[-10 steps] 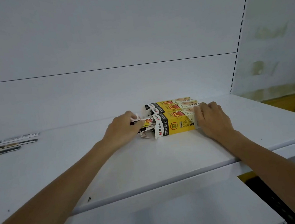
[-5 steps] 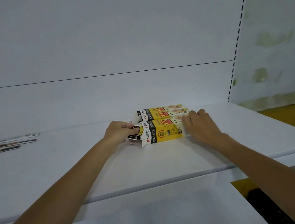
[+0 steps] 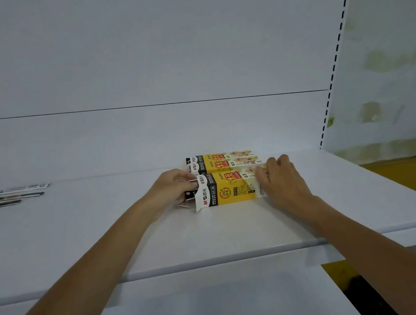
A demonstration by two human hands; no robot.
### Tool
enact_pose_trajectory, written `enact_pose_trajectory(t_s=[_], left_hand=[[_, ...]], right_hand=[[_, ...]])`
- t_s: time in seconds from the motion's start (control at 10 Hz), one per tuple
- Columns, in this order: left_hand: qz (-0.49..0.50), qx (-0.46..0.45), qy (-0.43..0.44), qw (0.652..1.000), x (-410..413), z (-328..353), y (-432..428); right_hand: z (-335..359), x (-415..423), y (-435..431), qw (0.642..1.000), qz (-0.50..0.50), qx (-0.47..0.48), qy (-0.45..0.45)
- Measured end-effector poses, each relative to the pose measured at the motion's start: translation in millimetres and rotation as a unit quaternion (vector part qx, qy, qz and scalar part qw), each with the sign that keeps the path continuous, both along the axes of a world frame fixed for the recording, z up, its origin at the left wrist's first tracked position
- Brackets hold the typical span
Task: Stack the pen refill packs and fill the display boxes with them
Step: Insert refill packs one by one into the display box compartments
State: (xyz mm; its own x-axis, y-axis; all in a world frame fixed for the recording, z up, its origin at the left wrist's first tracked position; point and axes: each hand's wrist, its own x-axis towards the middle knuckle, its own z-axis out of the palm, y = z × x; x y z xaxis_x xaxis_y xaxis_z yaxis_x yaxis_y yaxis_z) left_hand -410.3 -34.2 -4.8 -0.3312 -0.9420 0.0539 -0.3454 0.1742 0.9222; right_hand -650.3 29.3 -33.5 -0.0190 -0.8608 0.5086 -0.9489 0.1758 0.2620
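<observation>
Yellow display box (image 3: 227, 190) flanked by left hand (image 3: 173, 188) and right hand (image 3: 283, 183)

Left hand (image 3: 172, 187) at open end of front yellow display box (image 3: 227, 190) (lying flat on white shelf (image 3: 81, 236)); right hand (image 3: 281, 182) braces opposite end.

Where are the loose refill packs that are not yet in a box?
In the head view, the loose refill packs lie flat at the far left of the white shelf, apart from both hands.

Both hands (image 3: 172, 187) (image 3: 281, 181) outstretched, fingers curled.
</observation>
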Motion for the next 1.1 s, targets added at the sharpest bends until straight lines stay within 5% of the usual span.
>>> enact_pose_trajectory(t_s=[0.1, 0.2, 0.5, 0.7, 1.1], left_hand=[[0.064, -0.076, -0.017, 0.995, 13, -5, 1], [0.076, -0.1, -0.042, 0.991, 9, -10, 7], [0.113, -0.039, 0.011, 0.993, -2, -17, 6], [0.142, -0.042, 0.087, 0.985, -6, -11, 14], [0.094, 0.002, 0.044, 0.995, -16, -16, 0]], right_hand=[[-2, 0, -5, 0.992, 0.023, 0.02, -0.124], [-2, 7, -2, 0.985, 0.054, -0.058, -0.155], [0, 10, -1, 0.949, 0.016, -0.112, -0.294], [-1, 12, -1, 0.952, 0.017, -0.126, -0.278], [-5, 1, -7, 0.992, 0.033, -0.058, -0.108]])
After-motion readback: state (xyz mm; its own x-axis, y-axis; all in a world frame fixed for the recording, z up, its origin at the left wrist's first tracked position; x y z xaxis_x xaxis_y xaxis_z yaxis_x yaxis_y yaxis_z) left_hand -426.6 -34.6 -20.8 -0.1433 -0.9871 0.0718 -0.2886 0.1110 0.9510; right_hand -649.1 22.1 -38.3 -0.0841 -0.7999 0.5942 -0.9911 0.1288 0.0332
